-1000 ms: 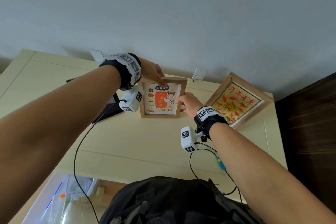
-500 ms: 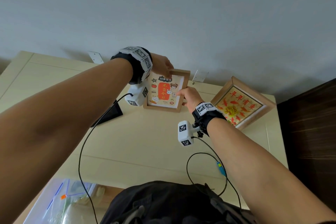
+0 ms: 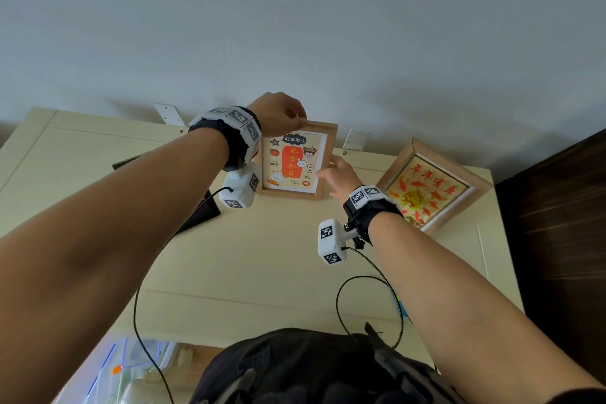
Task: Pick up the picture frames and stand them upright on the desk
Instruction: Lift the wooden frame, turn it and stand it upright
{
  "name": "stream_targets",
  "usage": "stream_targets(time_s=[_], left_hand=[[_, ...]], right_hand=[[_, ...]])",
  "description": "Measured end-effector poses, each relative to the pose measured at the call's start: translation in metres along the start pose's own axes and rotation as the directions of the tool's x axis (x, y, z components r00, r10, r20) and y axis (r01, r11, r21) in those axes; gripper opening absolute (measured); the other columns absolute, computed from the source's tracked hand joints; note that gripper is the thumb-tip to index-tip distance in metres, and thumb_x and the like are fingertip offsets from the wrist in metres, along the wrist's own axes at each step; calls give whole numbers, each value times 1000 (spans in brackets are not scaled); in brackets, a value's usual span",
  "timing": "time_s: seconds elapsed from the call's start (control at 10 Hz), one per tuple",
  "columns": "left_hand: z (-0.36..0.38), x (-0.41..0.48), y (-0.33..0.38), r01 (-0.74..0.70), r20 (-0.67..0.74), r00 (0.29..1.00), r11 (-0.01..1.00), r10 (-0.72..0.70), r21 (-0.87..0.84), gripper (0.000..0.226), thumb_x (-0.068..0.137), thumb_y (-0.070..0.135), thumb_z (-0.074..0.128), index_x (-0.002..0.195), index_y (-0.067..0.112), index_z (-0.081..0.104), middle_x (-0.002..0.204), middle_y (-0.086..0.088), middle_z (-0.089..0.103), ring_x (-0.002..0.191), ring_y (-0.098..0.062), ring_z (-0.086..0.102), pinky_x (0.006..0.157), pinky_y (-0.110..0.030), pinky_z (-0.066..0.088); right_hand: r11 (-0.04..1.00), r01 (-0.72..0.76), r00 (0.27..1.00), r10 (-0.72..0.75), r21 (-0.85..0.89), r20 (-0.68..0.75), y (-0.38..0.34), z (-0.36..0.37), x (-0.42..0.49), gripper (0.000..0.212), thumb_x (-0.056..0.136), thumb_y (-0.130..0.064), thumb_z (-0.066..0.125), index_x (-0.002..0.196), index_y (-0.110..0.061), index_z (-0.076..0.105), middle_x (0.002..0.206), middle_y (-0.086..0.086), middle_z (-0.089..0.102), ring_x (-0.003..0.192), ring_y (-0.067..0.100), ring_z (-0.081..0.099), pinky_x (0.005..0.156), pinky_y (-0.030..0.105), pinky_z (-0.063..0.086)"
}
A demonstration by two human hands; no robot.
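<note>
A small wooden picture frame with a cartoon print stands upright near the back of the cream desk. My left hand pinches its top left corner. My right hand rests with spread fingers against the frame's right edge. A second, larger wooden frame with red fish and characters stands upright at the right, turned at an angle.
A dark flat object lies on the desk under my left forearm. Two white metal brackets sit at the wall edge. A dark wood cabinet borders the desk on the right. A clear plastic box is below left.
The cartoon frame has moved back toward the wall with both hands following it. My right hand has loosened from the frame's edge and its fingers have spread.
</note>
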State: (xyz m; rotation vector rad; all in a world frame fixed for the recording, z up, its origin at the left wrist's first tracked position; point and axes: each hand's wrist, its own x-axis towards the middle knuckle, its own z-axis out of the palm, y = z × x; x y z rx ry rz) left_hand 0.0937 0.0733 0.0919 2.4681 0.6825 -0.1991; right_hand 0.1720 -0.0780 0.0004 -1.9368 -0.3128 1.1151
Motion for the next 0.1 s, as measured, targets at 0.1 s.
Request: stream_targets(time_s=[0.1], left_hand=[[11,-7,-1,-7,-123,992,1000,4,-20,32,90,35,52,112,17,66,115,-4,69,104,-21,63,94,-37,50]], right_hand=[[987,-118,991,110,-106,-80,26,-14,-6,27,84,-9,53,111,-6,59,110,10,58,104,27,53,104,50,45]])
